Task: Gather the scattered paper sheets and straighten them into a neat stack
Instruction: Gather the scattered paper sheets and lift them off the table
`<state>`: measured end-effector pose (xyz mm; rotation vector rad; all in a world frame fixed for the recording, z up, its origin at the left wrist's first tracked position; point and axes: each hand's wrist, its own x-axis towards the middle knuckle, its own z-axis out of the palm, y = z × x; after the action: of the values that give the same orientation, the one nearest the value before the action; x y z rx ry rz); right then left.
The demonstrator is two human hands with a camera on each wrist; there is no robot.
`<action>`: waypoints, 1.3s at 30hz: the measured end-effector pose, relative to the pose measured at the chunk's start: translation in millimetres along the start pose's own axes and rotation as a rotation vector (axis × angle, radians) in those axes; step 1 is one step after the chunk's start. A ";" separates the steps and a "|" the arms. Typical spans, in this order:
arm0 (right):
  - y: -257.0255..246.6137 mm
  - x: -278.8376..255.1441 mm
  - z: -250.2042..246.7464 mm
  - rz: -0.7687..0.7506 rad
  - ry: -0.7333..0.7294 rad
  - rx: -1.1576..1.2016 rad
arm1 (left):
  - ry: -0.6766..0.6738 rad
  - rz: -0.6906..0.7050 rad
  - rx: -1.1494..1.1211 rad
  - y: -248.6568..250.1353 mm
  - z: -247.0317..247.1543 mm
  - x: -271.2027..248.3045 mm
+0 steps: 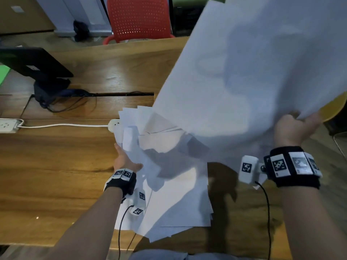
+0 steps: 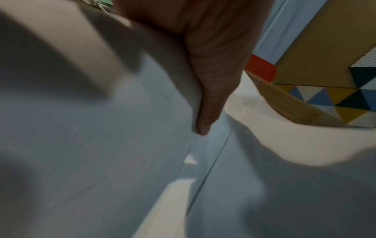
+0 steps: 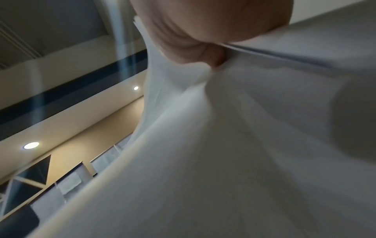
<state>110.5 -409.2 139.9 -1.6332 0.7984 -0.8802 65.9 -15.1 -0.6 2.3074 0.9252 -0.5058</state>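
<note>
Gripping a lifted bundle of sheets (image 1: pixel 253 76) in right hand (image 1: pixel 293 128); left hand (image 1: pixel 124 161) pinching crumpled sheets over the loose pile (image 1: pixel 180 199) on the bench (image 1: pixel 56 156). Better lowering the bundle onto it, keeping edges together.

Paper sheets (image 1: pixel 244 76): thin white matt paper, smooth, bends w/o creasing. Table (image 1: pixel 56 166) under them: varnished wood, glossy, grain visible. Chair (image 1: pixel 139 17) behind table: red perforated plastic. Wristbands (image 1: pixel 293 166): black cloth w/ printed tags. Cable (image 1: pixel 62 125): smooth white plastic.
</note>
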 end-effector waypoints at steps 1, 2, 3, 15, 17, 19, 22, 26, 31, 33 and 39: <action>-2.1 -1.1 2.9 0.021 -0.066 -0.059 | -0.015 0.031 -0.032 3.5 2.7 -2.2; 0.2 -4.1 4.7 0.032 -0.142 -0.162 | -0.038 0.045 -0.055 3.9 11.8 0.5; 4.4 -8.6 5.8 0.066 -0.207 -0.254 | -0.087 0.049 -0.052 2.5 18.0 2.7; 105.0 -79.6 -23.8 0.415 -0.781 -0.688 | -0.349 0.027 -0.374 -39.5 4.1 6.6; 111.2 -81.8 -28.0 0.484 -0.780 -0.648 | -0.416 0.009 -0.468 -35.8 -0.4 7.6; 115.5 -79.8 -31.0 0.493 -0.756 -0.615 | -0.418 0.017 -0.504 -30.1 -4.4 2.5; 118.5 -80.3 -31.7 0.414 -0.774 -0.647 | -0.370 0.096 -0.370 -24.6 0.7 -1.2; 126.1 -93.2 -21.0 0.321 -0.834 -0.695 | -0.321 0.146 -0.112 -15.7 12.9 -2.6; 136.1 -117.7 3.0 0.313 -1.007 -0.776 | -0.336 0.190 -0.064 -13.7 23.6 14.4; 139.9 -126.2 8.5 0.298 -0.875 -0.865 | -0.312 0.139 -0.131 -12.6 21.6 11.3; 128.2 -142.5 14.1 0.359 -0.833 -0.854 | -0.343 -0.006 -0.297 -20.6 35.4 9.9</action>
<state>42.4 -308.0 -8.7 -2.2175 0.8472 0.4937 53.5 -21.3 -40.3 1.8786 0.7798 -0.6907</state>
